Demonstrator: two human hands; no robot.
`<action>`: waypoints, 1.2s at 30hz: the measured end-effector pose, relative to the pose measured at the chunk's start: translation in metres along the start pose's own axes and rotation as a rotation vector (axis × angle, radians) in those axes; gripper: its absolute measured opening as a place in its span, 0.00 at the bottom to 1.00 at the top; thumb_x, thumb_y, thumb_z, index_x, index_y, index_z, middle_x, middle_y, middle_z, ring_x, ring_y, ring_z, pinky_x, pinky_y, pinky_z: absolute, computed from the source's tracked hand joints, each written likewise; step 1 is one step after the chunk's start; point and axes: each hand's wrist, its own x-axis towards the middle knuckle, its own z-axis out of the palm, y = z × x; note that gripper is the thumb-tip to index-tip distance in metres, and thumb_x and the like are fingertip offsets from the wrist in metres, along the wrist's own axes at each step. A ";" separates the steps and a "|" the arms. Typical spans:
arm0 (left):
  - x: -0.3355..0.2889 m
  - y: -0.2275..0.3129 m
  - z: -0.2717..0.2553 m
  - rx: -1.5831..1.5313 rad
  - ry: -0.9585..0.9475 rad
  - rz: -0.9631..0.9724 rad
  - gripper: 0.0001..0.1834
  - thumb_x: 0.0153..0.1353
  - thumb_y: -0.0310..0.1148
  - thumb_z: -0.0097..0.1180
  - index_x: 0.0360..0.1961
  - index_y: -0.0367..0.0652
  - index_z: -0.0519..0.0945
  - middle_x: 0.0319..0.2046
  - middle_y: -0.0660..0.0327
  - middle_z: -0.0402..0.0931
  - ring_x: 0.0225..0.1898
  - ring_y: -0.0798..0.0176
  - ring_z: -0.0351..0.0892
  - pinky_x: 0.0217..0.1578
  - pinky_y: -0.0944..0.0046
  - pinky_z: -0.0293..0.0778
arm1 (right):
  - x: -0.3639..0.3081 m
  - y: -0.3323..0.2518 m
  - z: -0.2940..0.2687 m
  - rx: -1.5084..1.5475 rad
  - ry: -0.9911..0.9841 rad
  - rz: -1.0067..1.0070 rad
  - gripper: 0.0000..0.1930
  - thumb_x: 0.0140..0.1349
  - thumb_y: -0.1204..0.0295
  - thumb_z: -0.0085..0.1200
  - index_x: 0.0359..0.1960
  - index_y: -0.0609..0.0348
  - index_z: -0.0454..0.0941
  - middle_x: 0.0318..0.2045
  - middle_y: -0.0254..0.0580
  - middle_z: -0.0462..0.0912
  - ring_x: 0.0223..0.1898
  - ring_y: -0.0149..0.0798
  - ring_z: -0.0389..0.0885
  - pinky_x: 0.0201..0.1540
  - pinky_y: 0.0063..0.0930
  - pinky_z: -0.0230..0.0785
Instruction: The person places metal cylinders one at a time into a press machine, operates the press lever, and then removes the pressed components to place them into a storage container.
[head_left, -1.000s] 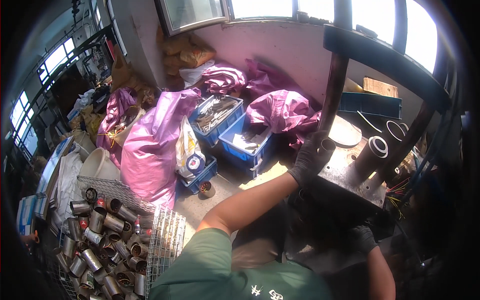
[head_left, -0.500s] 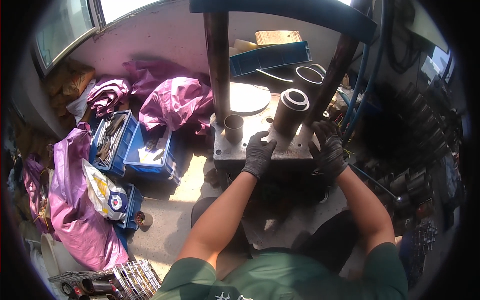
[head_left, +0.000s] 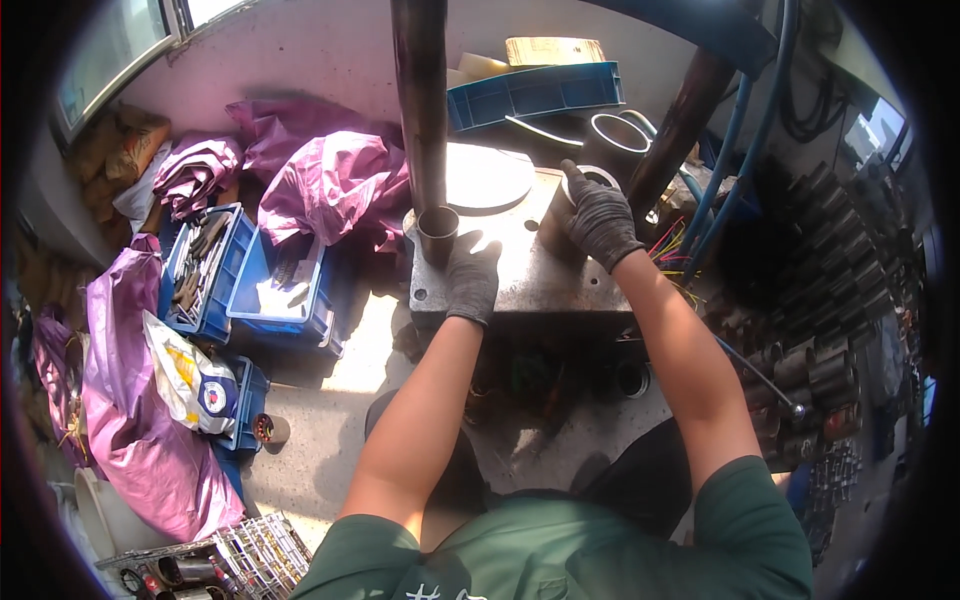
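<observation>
On the metal press table (head_left: 520, 275), a short open metal tube (head_left: 438, 240) stands upright at the front left post. My left hand (head_left: 472, 280), in a dark grey glove, is right beside this tube, fingers stretched forward and thumb apart; whether it touches the tube is unclear. A thick dark metal cylinder (head_left: 556, 235) with a pale ringed top stands toward the right. My gloved right hand (head_left: 602, 220) lies over that top, fingers curved round its rim and hiding most of it.
Steel posts (head_left: 420, 100) rise from the table. A pale round disc (head_left: 490, 180) lies at its back. Blue crates (head_left: 285, 290) and purple sacks (head_left: 320, 190) stand at left. Blue hoses (head_left: 735, 165) hang at right, near stacked dark tubes (head_left: 830, 240) and a long rod (head_left: 760, 375).
My right hand has moved up and left onto the top of the thick cylinder. My left hand has moved left to the short tube. The whole view has shifted slightly.
</observation>
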 end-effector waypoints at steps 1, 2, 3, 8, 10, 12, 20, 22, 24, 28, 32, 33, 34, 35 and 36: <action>-0.003 0.002 0.003 -0.011 -0.023 -0.023 0.27 0.61 0.39 0.67 0.56 0.32 0.79 0.50 0.43 0.83 0.55 0.48 0.81 0.59 0.55 0.74 | -0.012 0.015 0.011 0.087 0.135 -0.114 0.38 0.64 0.56 0.63 0.74 0.51 0.65 0.43 0.62 0.86 0.43 0.63 0.85 0.52 0.51 0.77; -0.005 0.005 0.003 -0.024 -0.037 -0.045 0.26 0.61 0.39 0.67 0.56 0.32 0.79 0.50 0.43 0.83 0.55 0.49 0.81 0.59 0.55 0.74 | -0.023 0.015 0.011 0.094 0.164 -0.097 0.39 0.63 0.57 0.64 0.75 0.51 0.64 0.43 0.61 0.86 0.43 0.64 0.85 0.52 0.51 0.77; -0.005 0.001 0.005 -0.047 -0.067 -0.058 0.25 0.62 0.37 0.68 0.55 0.33 0.79 0.49 0.47 0.83 0.53 0.53 0.81 0.57 0.58 0.75 | -0.035 0.013 0.011 0.103 0.191 -0.077 0.40 0.63 0.57 0.66 0.75 0.51 0.64 0.44 0.61 0.86 0.43 0.64 0.85 0.52 0.52 0.76; -0.025 0.014 0.020 -0.141 -0.211 -0.085 0.22 0.64 0.32 0.69 0.55 0.35 0.79 0.48 0.56 0.82 0.50 0.63 0.79 0.53 0.63 0.75 | -0.099 0.014 0.024 0.415 0.231 0.252 0.44 0.63 0.59 0.68 0.77 0.50 0.54 0.43 0.64 0.83 0.47 0.65 0.83 0.55 0.55 0.73; -0.029 0.008 0.030 -0.091 -0.203 -0.019 0.25 0.63 0.33 0.67 0.59 0.34 0.78 0.49 0.49 0.84 0.48 0.57 0.83 0.52 0.58 0.79 | -0.127 0.038 0.052 0.398 0.509 0.101 0.43 0.63 0.63 0.70 0.76 0.52 0.56 0.58 0.58 0.73 0.56 0.54 0.78 0.59 0.45 0.73; -0.035 0.008 0.041 -0.055 -0.229 0.001 0.25 0.63 0.33 0.67 0.59 0.35 0.77 0.50 0.49 0.83 0.48 0.56 0.83 0.52 0.57 0.79 | -0.148 0.057 0.070 0.796 0.493 0.195 0.40 0.65 0.68 0.69 0.75 0.54 0.57 0.60 0.51 0.73 0.59 0.47 0.76 0.63 0.41 0.72; -0.038 0.011 0.049 0.102 -0.341 0.205 0.28 0.63 0.19 0.57 0.66 0.40 0.72 0.59 0.53 0.77 0.63 0.60 0.74 0.60 0.60 0.73 | -0.157 0.105 0.076 1.491 0.312 0.459 0.36 0.60 0.76 0.68 0.70 0.59 0.66 0.64 0.44 0.73 0.63 0.41 0.73 0.67 0.36 0.69; -0.038 0.005 0.050 0.079 -0.350 0.251 0.29 0.62 0.18 0.55 0.66 0.40 0.72 0.59 0.53 0.77 0.62 0.59 0.75 0.60 0.60 0.73 | -0.156 0.100 0.073 1.424 0.296 0.433 0.35 0.61 0.76 0.68 0.70 0.59 0.67 0.64 0.45 0.72 0.64 0.42 0.72 0.67 0.36 0.69; -0.042 0.010 0.050 0.202 -0.362 0.288 0.28 0.60 0.18 0.52 0.64 0.40 0.74 0.58 0.51 0.78 0.59 0.54 0.77 0.58 0.57 0.75 | -0.160 0.095 0.072 1.419 0.311 0.457 0.38 0.60 0.77 0.68 0.72 0.58 0.64 0.63 0.44 0.73 0.62 0.41 0.73 0.66 0.35 0.70; -0.022 0.025 0.056 0.369 -0.447 0.394 0.27 0.61 0.20 0.51 0.63 0.44 0.74 0.57 0.47 0.78 0.53 0.43 0.81 0.55 0.50 0.77 | -0.152 0.085 0.068 1.385 0.371 0.548 0.40 0.61 0.81 0.67 0.74 0.57 0.61 0.62 0.46 0.73 0.60 0.40 0.74 0.64 0.33 0.73; 0.018 0.058 0.069 0.636 -0.607 0.383 0.27 0.66 0.29 0.55 0.67 0.55 0.72 0.52 0.47 0.82 0.52 0.42 0.83 0.57 0.49 0.77 | -0.141 0.066 0.064 1.327 0.432 0.640 0.41 0.60 0.81 0.69 0.74 0.58 0.61 0.60 0.49 0.74 0.60 0.40 0.74 0.64 0.33 0.72; 0.023 0.057 0.075 0.735 -0.616 0.403 0.25 0.67 0.32 0.57 0.65 0.54 0.73 0.51 0.48 0.83 0.52 0.43 0.84 0.56 0.49 0.78 | -0.139 0.067 0.069 1.280 0.461 0.656 0.41 0.60 0.81 0.69 0.74 0.57 0.61 0.60 0.49 0.74 0.60 0.40 0.74 0.65 0.33 0.71; 0.027 0.059 0.078 0.835 -0.620 0.422 0.24 0.68 0.36 0.58 0.64 0.53 0.74 0.50 0.49 0.84 0.51 0.44 0.85 0.54 0.50 0.78 | -0.138 0.068 0.073 1.234 0.488 0.669 0.41 0.60 0.80 0.69 0.74 0.57 0.61 0.60 0.49 0.74 0.60 0.40 0.74 0.65 0.33 0.71; 0.025 0.063 0.078 0.847 -0.627 0.423 0.23 0.68 0.38 0.58 0.63 0.52 0.74 0.52 0.48 0.82 0.50 0.42 0.85 0.53 0.48 0.78 | -0.139 0.066 0.072 1.262 0.472 0.689 0.41 0.60 0.78 0.70 0.74 0.56 0.61 0.62 0.50 0.73 0.60 0.42 0.74 0.67 0.33 0.68; 0.020 0.065 0.074 0.859 -0.632 0.423 0.22 0.68 0.41 0.58 0.62 0.52 0.73 0.54 0.47 0.81 0.49 0.40 0.85 0.52 0.45 0.79 | -0.139 0.064 0.070 1.245 0.460 0.716 0.41 0.60 0.78 0.71 0.73 0.56 0.62 0.62 0.51 0.73 0.61 0.43 0.73 0.67 0.34 0.67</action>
